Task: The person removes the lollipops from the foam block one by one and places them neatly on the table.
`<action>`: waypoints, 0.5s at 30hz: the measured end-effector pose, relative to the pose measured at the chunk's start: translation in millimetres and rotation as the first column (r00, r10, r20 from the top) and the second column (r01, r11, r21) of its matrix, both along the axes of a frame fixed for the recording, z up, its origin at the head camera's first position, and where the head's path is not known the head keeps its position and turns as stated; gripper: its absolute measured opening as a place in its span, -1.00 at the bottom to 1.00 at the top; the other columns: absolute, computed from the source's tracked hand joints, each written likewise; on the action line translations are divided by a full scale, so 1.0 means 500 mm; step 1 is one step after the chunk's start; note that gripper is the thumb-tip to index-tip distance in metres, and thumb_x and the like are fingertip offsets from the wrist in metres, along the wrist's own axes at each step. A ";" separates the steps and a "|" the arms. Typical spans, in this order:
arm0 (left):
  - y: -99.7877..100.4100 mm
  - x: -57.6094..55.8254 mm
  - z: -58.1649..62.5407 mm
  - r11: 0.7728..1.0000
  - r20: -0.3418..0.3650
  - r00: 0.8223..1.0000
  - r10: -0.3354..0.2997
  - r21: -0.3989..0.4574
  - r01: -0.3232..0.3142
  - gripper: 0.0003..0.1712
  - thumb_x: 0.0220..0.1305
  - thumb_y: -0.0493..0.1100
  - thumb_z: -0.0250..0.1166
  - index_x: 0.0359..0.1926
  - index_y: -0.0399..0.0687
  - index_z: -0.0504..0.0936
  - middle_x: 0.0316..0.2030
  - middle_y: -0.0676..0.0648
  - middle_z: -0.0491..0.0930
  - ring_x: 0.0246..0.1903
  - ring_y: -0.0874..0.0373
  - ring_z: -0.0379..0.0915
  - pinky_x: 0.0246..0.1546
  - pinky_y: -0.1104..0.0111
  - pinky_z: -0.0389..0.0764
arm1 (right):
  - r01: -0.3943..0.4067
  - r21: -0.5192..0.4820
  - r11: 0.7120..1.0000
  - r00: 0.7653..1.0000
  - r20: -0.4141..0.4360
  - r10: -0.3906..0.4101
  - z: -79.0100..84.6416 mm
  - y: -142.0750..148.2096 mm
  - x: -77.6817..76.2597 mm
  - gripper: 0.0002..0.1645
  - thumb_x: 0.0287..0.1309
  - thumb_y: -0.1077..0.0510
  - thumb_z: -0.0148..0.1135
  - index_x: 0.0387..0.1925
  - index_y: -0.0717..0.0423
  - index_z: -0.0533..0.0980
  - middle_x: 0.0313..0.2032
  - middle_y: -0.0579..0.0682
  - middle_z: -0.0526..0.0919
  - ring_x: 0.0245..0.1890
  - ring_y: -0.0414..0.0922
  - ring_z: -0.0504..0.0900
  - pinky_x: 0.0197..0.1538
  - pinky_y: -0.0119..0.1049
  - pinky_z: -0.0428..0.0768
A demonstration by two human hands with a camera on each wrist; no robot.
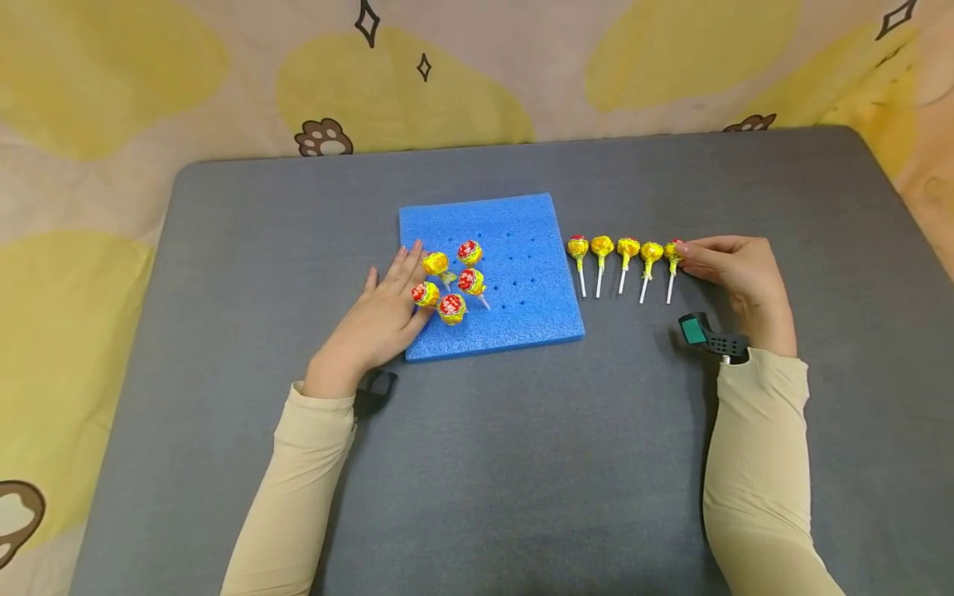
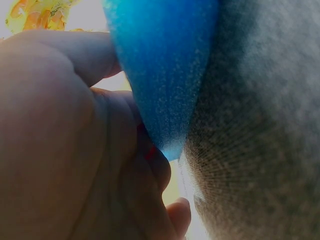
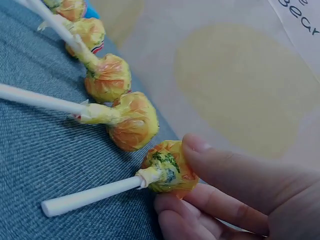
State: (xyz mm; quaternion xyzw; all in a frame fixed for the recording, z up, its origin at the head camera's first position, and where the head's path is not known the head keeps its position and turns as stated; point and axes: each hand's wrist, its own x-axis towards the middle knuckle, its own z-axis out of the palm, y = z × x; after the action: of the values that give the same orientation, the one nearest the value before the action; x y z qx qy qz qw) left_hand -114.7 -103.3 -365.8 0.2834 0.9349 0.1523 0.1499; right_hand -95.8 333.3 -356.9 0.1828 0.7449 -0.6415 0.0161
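A blue foam board (image 1: 514,223) with small holes lies on the table, and several lollipops (image 1: 451,309) in yellow and red wrappers stand stick-down in its left part. Along the board's left edge rests my left hand (image 1: 380,319), fingers extended; the left wrist view shows fingers against the foam's side (image 2: 165,75). To the right of the board, more lollipops (image 1: 601,248) lie in a row, sticks toward me. My right hand (image 1: 734,269) pinches the head of the rightmost lollipop (image 3: 170,167) between thumb and fingers, its white stick pointing away from the hand.
The grey table (image 1: 522,463) ends at the back against a patterned yellow and cream cloth (image 1: 462,83). A dark wrist strap with a green square (image 1: 693,330) sits at my right wrist, close above the tabletop.
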 end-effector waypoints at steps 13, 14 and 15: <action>0.001 0.003 0.003 1.000 0.003 1.000 0.017 0.001 -0.017 -0.25 0.42 0.00 -0.07 0.46 -0.19 -0.14 0.47 -0.07 -0.41 0.43 0.06 -0.56 0.33 -0.08 -0.34 | -0.010 0.192 0.981 0.999 0.035 0.003 0.000 0.001 0.006 -0.82 0.02 0.08 0.40 -0.62 -0.24 0.65 -0.52 -0.30 0.65 -0.51 -0.36 0.62 -0.35 -0.52 0.59; 0.001 0.003 0.003 1.000 0.006 1.000 0.019 0.001 -0.019 -0.25 0.42 0.00 -0.07 0.46 -0.19 -0.14 0.47 -0.07 -0.41 0.43 0.07 -0.56 0.33 -0.08 -0.34 | -0.013 0.193 0.981 0.999 0.034 0.006 0.000 0.002 0.006 -0.83 0.02 0.07 0.40 -0.62 -0.24 0.65 -0.52 -0.30 0.64 -0.51 -0.36 0.63 -0.36 -0.52 0.59; 0.001 0.003 0.003 1.000 0.007 1.000 0.020 0.000 -0.020 -0.24 0.42 0.00 -0.07 0.46 -0.18 -0.15 0.47 -0.07 -0.41 0.43 0.07 -0.56 0.33 -0.08 -0.34 | -0.016 0.195 0.981 0.999 0.033 0.010 0.000 0.002 0.006 -0.83 0.03 0.06 0.40 -0.62 -0.24 0.65 -0.52 -0.31 0.64 -0.51 -0.36 0.63 -0.36 -0.52 0.59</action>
State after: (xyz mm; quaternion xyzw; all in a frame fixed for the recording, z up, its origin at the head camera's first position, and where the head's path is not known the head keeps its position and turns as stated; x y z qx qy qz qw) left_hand -113.2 -102.5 -364.4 0.2733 0.9372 0.1549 0.1518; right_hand -92.6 334.4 -357.0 0.1890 0.8052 -0.5620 0.0143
